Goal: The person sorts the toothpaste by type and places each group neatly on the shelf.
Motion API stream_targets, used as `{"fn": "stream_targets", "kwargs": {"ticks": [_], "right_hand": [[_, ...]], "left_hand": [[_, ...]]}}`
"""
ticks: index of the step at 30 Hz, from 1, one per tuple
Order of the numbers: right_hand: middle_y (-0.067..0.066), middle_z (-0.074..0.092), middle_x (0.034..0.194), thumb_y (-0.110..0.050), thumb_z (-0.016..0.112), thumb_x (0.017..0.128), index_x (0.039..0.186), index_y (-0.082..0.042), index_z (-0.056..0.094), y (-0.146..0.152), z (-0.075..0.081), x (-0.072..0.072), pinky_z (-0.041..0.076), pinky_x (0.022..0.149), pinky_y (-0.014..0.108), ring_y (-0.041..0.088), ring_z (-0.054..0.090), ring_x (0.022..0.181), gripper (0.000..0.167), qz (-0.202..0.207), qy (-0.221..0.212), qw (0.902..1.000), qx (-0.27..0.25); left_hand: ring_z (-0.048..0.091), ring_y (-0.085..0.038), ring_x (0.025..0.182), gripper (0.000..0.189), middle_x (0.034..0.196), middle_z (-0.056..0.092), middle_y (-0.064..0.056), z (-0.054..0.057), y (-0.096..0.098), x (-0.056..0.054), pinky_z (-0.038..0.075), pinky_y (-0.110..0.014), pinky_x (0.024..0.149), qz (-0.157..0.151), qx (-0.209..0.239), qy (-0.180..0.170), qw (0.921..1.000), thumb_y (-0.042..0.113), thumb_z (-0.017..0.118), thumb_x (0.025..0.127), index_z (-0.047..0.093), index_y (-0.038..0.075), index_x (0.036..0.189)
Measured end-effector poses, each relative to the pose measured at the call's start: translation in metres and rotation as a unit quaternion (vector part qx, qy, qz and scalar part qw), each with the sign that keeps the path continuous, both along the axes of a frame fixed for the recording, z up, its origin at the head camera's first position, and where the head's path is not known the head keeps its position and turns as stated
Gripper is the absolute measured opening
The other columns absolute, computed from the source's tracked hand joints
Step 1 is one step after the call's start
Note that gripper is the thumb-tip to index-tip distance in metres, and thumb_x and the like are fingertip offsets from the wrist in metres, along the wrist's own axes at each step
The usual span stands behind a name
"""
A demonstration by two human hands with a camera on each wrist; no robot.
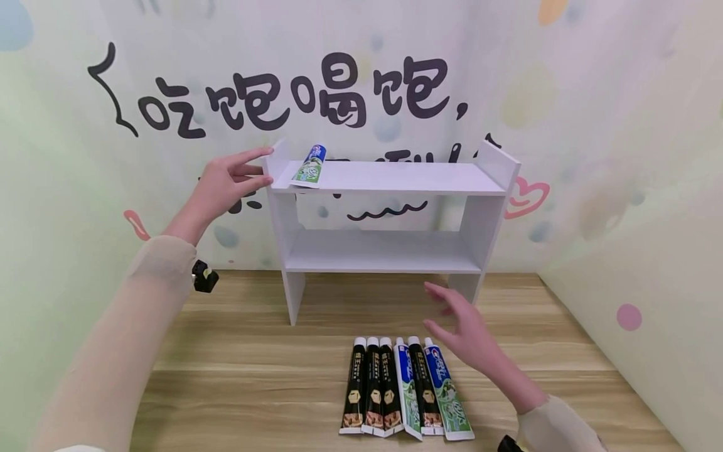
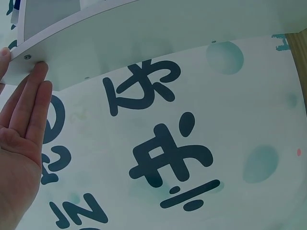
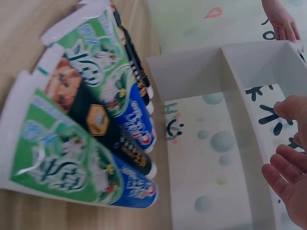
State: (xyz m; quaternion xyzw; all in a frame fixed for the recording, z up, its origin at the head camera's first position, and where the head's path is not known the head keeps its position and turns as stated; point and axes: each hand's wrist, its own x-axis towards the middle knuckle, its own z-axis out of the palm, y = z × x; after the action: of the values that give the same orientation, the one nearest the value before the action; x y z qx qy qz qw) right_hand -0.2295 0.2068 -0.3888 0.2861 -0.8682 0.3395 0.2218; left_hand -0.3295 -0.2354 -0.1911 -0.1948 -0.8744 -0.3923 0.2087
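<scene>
My left hand [image 1: 228, 179] touches the left side panel of a white two-tier shelf [image 1: 384, 251], with straight fingers along its outer face and the thumb at its front edge. On the top board, near that panel, a blue and green toothpaste tube [image 1: 310, 167] leans with its cap end up. Black toothpaste tubes [image 1: 354, 386] and two blue and green toothpaste tubes [image 1: 449, 392] lie side by side on the table before the shelf. Just above and right of this row, my right hand [image 1: 465, 326] hovers with spread, relaxed fingers and holds nothing.
A wood-grain table [image 1: 237, 376] carries the shelf and the row of tubes. Close behind stands a pale wall [image 1: 565, 125] with dark lettering and coloured spots, and it turns along the right side. The shelf has raised side panels at both ends.
</scene>
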Motion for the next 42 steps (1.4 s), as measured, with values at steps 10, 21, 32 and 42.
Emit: {"fn": "stream_targets", "kwargs": {"ticks": [10, 21, 32, 42], "right_hand": [[0.011, 0.058, 0.136, -0.015, 0.077, 0.085, 0.150, -0.011, 0.040, 0.022, -0.038, 0.016, 0.058, 0.087, 0.033, 0.028, 0.059, 0.115, 0.075, -0.033, -0.064, 0.9974, 0.000], [0.015, 0.056, 0.138, -0.019, 0.079, 0.083, 0.150, -0.009, 0.038, 0.035, -0.066, 0.029, 0.056, 0.083, 0.029, 0.034, 0.059, 0.112, 0.080, -0.045, -0.111, 0.9928, 0.004], [0.021, 0.056, 0.138, -0.032, 0.078, 0.083, 0.150, -0.006, 0.039, 0.044, -0.078, 0.040, 0.057, 0.087, 0.041, 0.036, 0.056, 0.119, 0.082, -0.042, -0.169, 0.9836, 0.046], [0.020, 0.057, 0.136, -0.036, 0.078, 0.083, 0.149, -0.006, 0.040, 0.044, -0.080, 0.044, 0.053, 0.091, 0.053, 0.036, 0.057, 0.116, 0.082, -0.041, -0.219, 0.9730, 0.060]], "left_hand": [[0.070, -0.007, 0.108, 0.057, 0.144, 0.057, -0.008, 0.000, 0.001, 0.000, 0.055, -0.010, 0.083, 0.002, -0.002, -0.004, 1.0000, 0.028, 0.073, 0.090, 0.053, 0.035, 0.143], [0.068, -0.019, 0.116, 0.058, 0.147, 0.055, -0.008, 0.001, 0.000, 0.001, 0.056, -0.014, 0.087, 0.003, -0.002, -0.008, 1.0000, 0.028, 0.073, 0.090, 0.052, 0.036, 0.143], [0.067, -0.023, 0.117, 0.056, 0.148, 0.054, -0.005, 0.000, 0.001, 0.001, 0.057, -0.016, 0.087, 0.010, -0.007, -0.006, 0.9999, 0.029, 0.071, 0.091, 0.052, 0.037, 0.143], [0.069, -0.017, 0.114, 0.056, 0.146, 0.056, -0.007, -0.001, 0.001, 0.000, 0.056, -0.012, 0.084, 0.008, -0.002, -0.007, 0.9999, 0.029, 0.072, 0.091, 0.052, 0.037, 0.143]]}}
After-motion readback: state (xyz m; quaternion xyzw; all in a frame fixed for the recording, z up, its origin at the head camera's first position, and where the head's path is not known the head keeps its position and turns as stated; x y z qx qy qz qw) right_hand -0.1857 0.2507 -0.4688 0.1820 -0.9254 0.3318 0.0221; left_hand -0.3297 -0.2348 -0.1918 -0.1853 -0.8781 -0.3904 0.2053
